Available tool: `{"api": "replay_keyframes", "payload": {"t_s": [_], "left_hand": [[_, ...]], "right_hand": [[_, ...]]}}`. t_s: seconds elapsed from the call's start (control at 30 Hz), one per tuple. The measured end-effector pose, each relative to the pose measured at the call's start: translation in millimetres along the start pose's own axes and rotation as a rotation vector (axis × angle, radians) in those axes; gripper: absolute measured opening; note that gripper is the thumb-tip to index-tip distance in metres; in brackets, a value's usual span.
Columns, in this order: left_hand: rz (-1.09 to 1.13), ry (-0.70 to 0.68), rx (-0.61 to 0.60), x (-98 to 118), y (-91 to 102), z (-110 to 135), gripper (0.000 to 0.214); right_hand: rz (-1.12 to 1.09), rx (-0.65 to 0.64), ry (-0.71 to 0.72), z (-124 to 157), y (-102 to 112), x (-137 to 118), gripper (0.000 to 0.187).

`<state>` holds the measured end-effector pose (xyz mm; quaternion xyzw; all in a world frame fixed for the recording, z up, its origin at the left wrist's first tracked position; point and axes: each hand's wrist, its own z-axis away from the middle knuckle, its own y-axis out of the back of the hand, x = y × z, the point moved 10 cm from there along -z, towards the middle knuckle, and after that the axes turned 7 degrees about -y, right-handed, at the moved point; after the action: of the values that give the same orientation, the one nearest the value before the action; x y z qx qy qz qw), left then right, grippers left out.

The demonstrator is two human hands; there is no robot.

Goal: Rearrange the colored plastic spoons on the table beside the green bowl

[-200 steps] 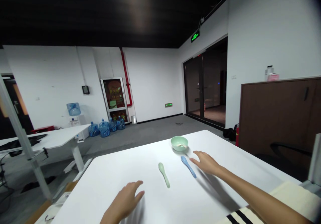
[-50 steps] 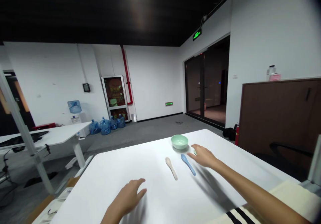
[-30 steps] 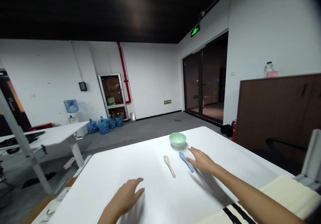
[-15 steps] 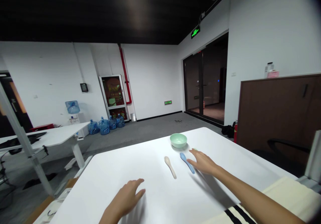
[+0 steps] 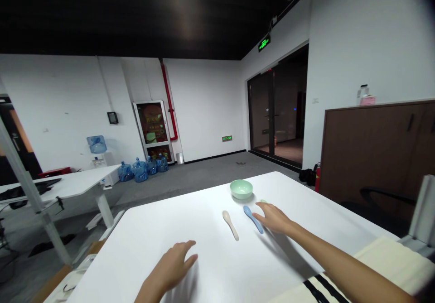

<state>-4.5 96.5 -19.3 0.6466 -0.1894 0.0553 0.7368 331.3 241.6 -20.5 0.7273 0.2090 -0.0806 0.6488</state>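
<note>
On the white table (image 5: 163, 230) lie a beige spoon (image 5: 230, 225) and a blue spoon (image 5: 253, 219), side by side with their bowls pointing away from me. A pale green bowl (image 5: 241, 189) stands upright behind them. My right hand (image 5: 274, 218) is just right of the blue spoon, thumb and fingers apart, holding nothing that I can see. Part of a light green thing (image 5: 263, 201) shows past its fingers; the rest is hidden under the hand. Over the near left of the table is my left hand (image 5: 175, 263), open, thumb and fingers spread, away from the spoons.
A cream cloth with black stripes (image 5: 377, 260) lies at the table's near right, under my right forearm. Beyond the table stand a brown cabinet (image 5: 370, 149) on the right, several blue water jugs (image 5: 140, 170) on the floor and another white table (image 5: 81, 180) at left.
The view has shifted very slightly. Both hands, the spoons and the bowl stay practically where they were.
</note>
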Motion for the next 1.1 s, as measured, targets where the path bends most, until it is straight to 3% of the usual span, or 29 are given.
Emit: {"api": "replay_keyframes", "payload": {"t_s": [0.2, 0.4, 0.53, 0.63, 0.93, 1.1], "left_hand": [[-0.019, -0.008, -0.009, 8, 3.5, 1, 0.055], [0.001, 0.0, -0.001, 0, 1.8, 1, 0.055], [0.001, 0.005, 0.004, -1, 4.1, 3, 0.056], [0.001, 0.009, 0.004, 1, 5.5, 3, 0.056], [-0.003, 0.009, 0.007, 2, 3.6, 1, 0.055], [-0.002, 0.007, -0.001, 1, 3.4, 2, 0.055]], "right_hand": [[0.084, -0.065, 0.026, -2, -4, -38, 0.047], [0.179, -0.246, 0.057, -5, -53, -80, 0.045], [0.211, -0.338, -0.013, -12, -88, -87, 0.052], [0.219, -0.351, -0.043, -13, -100, -87, 0.048], [0.203, -0.297, -0.012, -13, -101, -88, 0.031], [0.164, -0.204, 0.009, -32, -75, -86, 0.032]]}}
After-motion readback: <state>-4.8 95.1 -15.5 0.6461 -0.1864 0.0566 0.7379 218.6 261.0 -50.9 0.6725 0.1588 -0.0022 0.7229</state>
